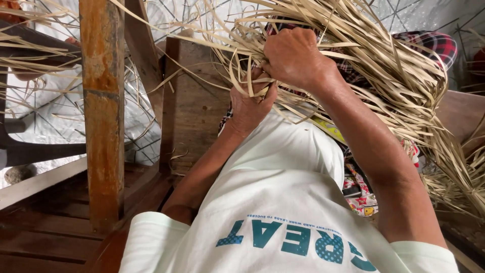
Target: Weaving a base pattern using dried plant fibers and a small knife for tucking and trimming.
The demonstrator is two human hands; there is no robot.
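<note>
A big bundle of pale dried leaf strips lies across my lap and spills to the right. My right hand is closed over a bunch of these strips near the bundle's upper middle. My left hand sits just below it, fingers curled into the same strips, the two hands touching. Loose strips fan out leftward from the hands. I wear a pale shirt with teal print, and patterned cloth shows under the strips.
A worn wooden post stands upright at the left, with a wooden board behind the hands. Brown wooden planks lie at lower left. More strips pile at the right edge. A stone rests at far left.
</note>
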